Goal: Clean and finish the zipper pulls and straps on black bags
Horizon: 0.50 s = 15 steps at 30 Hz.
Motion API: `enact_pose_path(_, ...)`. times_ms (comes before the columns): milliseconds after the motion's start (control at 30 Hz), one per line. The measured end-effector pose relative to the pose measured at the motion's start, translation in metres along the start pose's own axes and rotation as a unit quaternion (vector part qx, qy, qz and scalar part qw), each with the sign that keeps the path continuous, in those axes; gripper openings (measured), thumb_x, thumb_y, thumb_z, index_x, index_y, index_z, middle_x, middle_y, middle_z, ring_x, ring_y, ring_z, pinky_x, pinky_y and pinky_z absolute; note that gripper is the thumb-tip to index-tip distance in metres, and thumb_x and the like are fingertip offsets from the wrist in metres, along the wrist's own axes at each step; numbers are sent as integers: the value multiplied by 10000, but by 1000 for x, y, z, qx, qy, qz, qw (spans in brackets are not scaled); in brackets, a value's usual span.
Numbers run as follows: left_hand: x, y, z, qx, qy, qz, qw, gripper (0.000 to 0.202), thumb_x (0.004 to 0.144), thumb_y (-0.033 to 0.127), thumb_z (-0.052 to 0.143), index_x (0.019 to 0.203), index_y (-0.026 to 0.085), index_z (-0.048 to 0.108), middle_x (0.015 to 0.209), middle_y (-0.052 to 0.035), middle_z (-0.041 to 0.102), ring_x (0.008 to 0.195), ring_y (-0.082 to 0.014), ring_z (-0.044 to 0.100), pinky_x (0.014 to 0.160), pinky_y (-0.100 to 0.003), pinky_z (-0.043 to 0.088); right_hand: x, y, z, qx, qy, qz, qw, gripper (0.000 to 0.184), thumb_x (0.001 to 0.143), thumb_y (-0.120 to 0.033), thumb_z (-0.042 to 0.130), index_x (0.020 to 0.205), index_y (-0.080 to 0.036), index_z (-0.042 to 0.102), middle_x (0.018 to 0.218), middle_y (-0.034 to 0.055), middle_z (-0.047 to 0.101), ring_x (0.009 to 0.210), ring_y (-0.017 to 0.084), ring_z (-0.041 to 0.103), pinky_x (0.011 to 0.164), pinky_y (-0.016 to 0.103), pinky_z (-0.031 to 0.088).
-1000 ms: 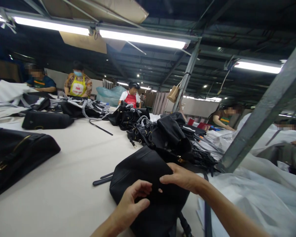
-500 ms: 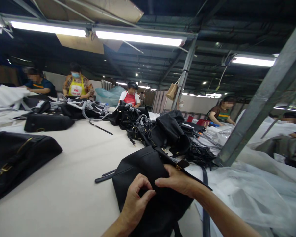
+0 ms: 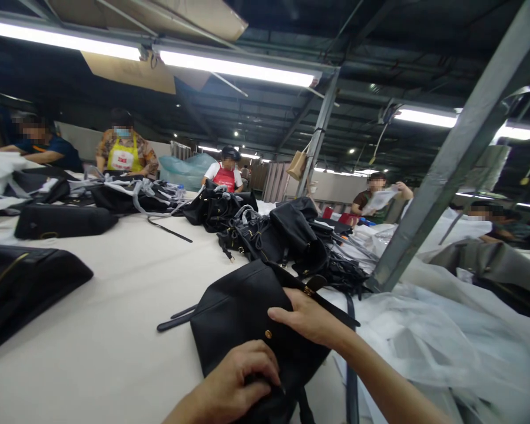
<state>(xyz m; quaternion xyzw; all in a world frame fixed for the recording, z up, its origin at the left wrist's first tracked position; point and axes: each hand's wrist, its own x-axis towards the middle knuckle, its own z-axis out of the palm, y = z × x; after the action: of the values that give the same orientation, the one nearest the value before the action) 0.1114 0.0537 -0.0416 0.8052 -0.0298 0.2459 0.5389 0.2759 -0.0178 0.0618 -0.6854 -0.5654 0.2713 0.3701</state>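
A black leather-look bag (image 3: 229, 306) with a gold snap stud on its front lies tilted on the table before me. My right hand (image 3: 307, 315) grips its upper right edge, thumb on the outer face and the other fingers hidden under the flap (image 3: 335, 309). Lower on the front, the curled fingers of my left hand (image 3: 242, 377) pinch some of the bag's black material; the fingertips are partly hidden. Two narrow strap ends (image 3: 176, 319) stick out at the bag's left side.
Beyond the bag lies a heap of black bags (image 3: 291, 232) with wrapped straps. Another black bag (image 3: 30, 288) lies at left on the pale table (image 3: 115, 341). A slanted metal post (image 3: 441, 171) and clear plastic sheeting (image 3: 428, 330) are at right. Several co-workers are farther back.
My left hand has moved down the bag's front, uncovering the gold stud. My right hand keeps its grip. The view has shifted slightly; a co-worker at right now holds up plastic.
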Motion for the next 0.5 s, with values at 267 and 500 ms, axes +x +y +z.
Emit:
enact_pose_path(267,-3,9,-21,-209,-130,-87,965,195,677,383,800,761,208,785,1133,-72,706,1018,-259,588,898,-359,393,-74,38,-8,30,281,-4,959,304,866,-483,532,946,-220,663,890,62,742,879,245,674,820,354,496)
enact_pose_path(500,-3,5,-17,-227,-150,-109,956,162,638,304,806,779,229,781,1135,-70,723,1166,-315,531,1010,-431,322,-83,118,29,269,375,136,877,500,591,-394,689,1043,-180,661,976,121,752,959,322,686,795,432,555)
